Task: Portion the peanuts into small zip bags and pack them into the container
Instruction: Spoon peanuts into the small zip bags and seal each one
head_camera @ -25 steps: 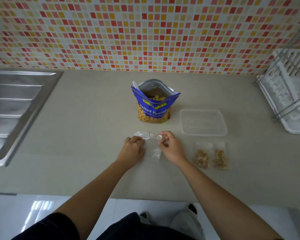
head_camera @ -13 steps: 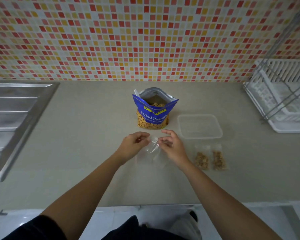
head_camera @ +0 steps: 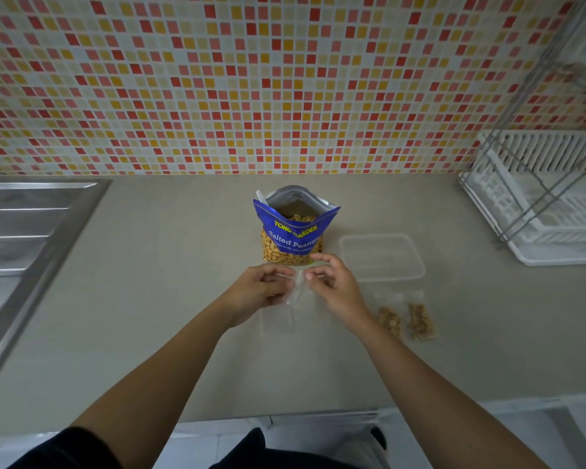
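Note:
A blue bag of salted peanuts [head_camera: 294, 231] stands open at the middle of the counter. Just in front of it my left hand [head_camera: 257, 292] and my right hand [head_camera: 335, 286] pinch the top of an empty clear zip bag [head_camera: 296, 289], held a little above the counter. More clear zip bags [head_camera: 278, 321] lie flat beneath it. To the right sits a clear rectangular container [head_camera: 381, 257], with nothing in it. In front of the container lie two small zip bags filled with peanuts [head_camera: 405, 318], side by side.
A steel sink drainboard [head_camera: 24, 245] takes up the counter's left end. A white dish rack [head_camera: 548, 204] with a wire frame stands at the far right. A mosaic-tiled wall runs along the back. The counter's front edge is just under my forearms.
Both hands have lifted the empty zip bag off the counter and drawn closer together at its top. The camera has tilted upward, so more of the wall shows.

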The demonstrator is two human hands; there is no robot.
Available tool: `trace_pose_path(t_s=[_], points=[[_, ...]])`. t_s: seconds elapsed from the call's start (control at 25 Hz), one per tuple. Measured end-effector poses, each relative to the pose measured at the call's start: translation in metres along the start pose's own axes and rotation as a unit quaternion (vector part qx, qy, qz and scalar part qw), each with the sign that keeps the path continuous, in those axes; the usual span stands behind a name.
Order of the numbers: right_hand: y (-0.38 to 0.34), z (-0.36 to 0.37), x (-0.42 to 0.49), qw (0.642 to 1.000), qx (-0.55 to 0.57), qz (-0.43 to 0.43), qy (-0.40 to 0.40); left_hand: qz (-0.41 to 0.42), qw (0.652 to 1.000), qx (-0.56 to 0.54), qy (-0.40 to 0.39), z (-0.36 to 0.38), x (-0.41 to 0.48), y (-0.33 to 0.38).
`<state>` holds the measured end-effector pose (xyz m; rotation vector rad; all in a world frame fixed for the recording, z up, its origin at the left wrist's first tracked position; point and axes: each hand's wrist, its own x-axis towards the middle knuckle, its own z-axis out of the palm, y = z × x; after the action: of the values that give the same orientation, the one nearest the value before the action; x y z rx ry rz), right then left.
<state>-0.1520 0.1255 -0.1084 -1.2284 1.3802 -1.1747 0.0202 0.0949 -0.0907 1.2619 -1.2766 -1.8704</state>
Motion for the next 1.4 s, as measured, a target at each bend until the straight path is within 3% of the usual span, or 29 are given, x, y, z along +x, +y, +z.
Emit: trace_pose_path(t_s=[0.08, 0.2, 0.32, 0.44, 0.56, 0.68, 0.8, 0.96, 1.4], points=[[0.000, -0.001, 0.002, 1.000, -0.029, 0.011, 0.005, 0.015, 1.000, -0.008, 0.014, 0.002, -0.001, 0.005], [-0.001, -0.010, 0.005, 0.994, -0.045, 0.094, 0.014, 0.035, 0.997, 0.022, 0.060, -0.004, 0.002, 0.014], [-0.002, -0.020, 0.006, 0.992, 0.024, 0.128, -0.001, 0.049, 0.989, 0.111, 0.086, -0.013, 0.003, 0.015], [-0.006, -0.022, 0.006, 0.992, 0.013, 0.121, -0.027, 0.067, 0.971, 0.186, 0.133, -0.012, 0.004, 0.017], [-0.011, -0.027, 0.004, 0.987, -0.158, -0.010, 0.003, 0.071, 0.966, 0.200, 0.144, -0.008, 0.003, 0.021], [-0.022, -0.027, 0.000, 0.921, -0.334, -0.201, -0.021, 0.088, 0.968, 0.191, 0.133, -0.005, 0.001, 0.032], [-0.029, -0.015, 0.002, 0.879, -0.412, -0.240, -0.027, 0.109, 0.974, 0.163, 0.109, 0.004, -0.003, 0.044], [-0.031, -0.007, 0.005, 0.886, -0.380, -0.262, 0.031, 0.119, 0.974, 0.151, 0.118, 0.015, -0.003, 0.049], [-0.040, -0.008, 0.015, 0.931, -0.276, -0.234, 0.054, 0.162, 0.950, 0.213, 0.159, 0.020, -0.004, 0.056]])
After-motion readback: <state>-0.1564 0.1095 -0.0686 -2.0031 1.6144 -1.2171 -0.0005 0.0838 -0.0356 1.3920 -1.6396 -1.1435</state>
